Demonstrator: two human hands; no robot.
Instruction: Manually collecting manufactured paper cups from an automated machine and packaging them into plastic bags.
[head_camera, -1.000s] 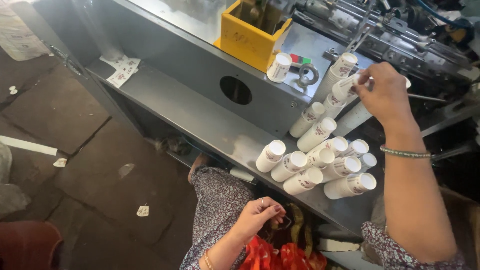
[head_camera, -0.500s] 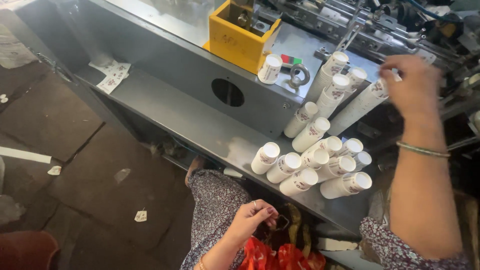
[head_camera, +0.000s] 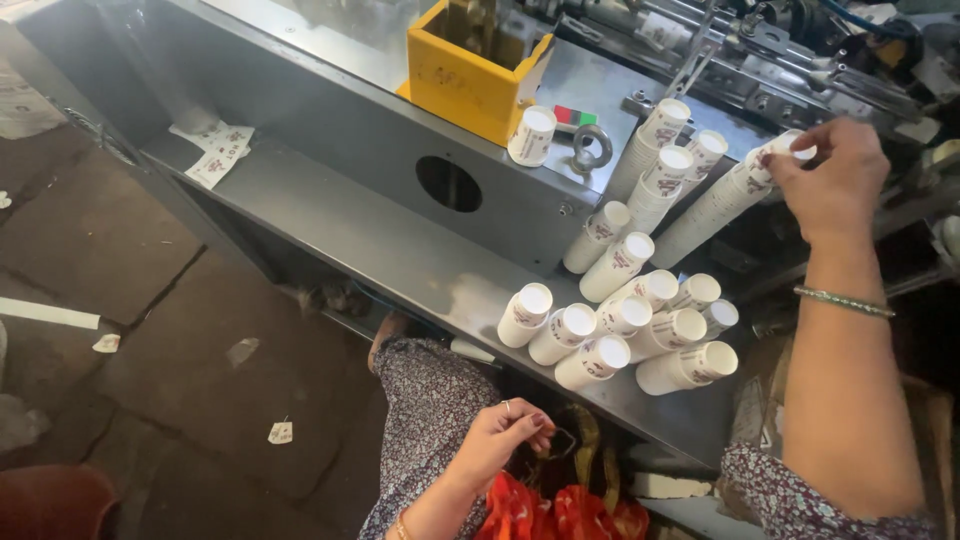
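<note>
Right hand (head_camera: 835, 180) is pinching the top end of a long white paper cup stack (head_camera: 722, 200) leaning beside other stacks on the grey machine shelf (head_camera: 400, 255). Left hand (head_camera: 505, 435) is hanging low with fingers loosely curled over red fabric (head_camera: 560, 512), holding nothing I can make out.

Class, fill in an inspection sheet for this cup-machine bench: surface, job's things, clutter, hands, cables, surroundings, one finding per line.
Surface: grey metal shelf below a steel machine top, with a round hole in the front panel.
Job's things: long stack of white paper cups leaning on the machine; more stacks lying on the shelf.
Clutter: yellow box, single upturned cup, metal eye ring, paper slips.
Hands: right hand has its grip on the top of the long stack; left hand is low by red cloth, fingers curled.
Cables: blue cable at top right.
Surroundings: stone floor with paper scraps.
</note>
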